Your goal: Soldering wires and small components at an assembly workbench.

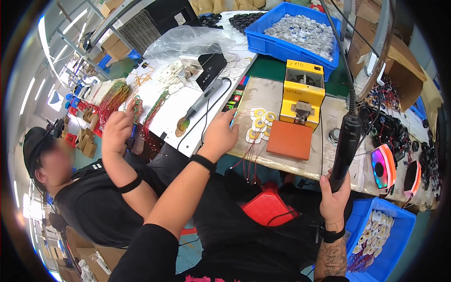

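My right hand (335, 199) is closed round the lower end of a black electric screwdriver (345, 150), which hangs from a cable above; its tip is hidden. To the left, my left hand (220, 135) is over the table edge, thumb and forefinger apart. Its fingertips are beside several white discs with yellow rings (258, 123) and thin red wires. A narrow blue edge shows between the fingers; I cannot make out what it belongs to. Right of the discs lies an orange-brown block (290, 140), in front of a yellow machine (303, 94).
A co-worker (94, 192) sits at my left, hand on green and red wires. A grey handheld tool (203, 98) lies on the white table. Blue bins (256, 40) stand at the back and at lower right (399, 244). Lit speaker-like units (383, 167) stand at right.
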The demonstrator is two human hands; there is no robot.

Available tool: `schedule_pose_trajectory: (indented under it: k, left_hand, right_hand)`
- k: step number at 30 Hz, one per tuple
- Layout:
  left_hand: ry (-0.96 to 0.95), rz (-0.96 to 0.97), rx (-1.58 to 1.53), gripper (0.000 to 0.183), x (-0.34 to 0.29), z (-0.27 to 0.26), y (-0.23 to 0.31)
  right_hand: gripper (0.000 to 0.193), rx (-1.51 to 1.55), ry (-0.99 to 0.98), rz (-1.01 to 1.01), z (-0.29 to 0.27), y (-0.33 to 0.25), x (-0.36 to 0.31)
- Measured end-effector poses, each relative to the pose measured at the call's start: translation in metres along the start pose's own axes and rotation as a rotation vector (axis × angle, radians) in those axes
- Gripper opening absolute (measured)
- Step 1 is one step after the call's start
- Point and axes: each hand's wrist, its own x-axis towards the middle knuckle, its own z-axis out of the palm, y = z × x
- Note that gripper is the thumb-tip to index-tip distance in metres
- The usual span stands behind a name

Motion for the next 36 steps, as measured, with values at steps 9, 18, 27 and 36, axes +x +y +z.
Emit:
schedule_pose_trajectory:
  k: [9, 18, 27, 36]
  left_hand:
    - [-0.071, 0.005, 0.360, 0.020, 0.022, 0.028, -0.024]
    - [-0.195, -0.363, -0.027, 0.039, -0.043, 0.023, 0.057]
    - [-0.081, -0.213, 0.219, 0.056, -0.068, 0.029, 0.059]
    - [-0.019, 0.003, 0.157, 0.021, -0.067, 0.035, 0.039]
  right_hand:
    - [0.034, -0.050, 0.005, 0.001, -0.009, -0.003, -0.001]
    - [0.036, -0.027, -0.032, 0.039, 0.000, 0.006, 0.001]
    - [0.036, -0.001, -0.015, 0.031, -0.002, 0.009, 0.005]
    - [0.036, -0.019, -0.034, 0.026, 0.006, 0.012, 0.012]
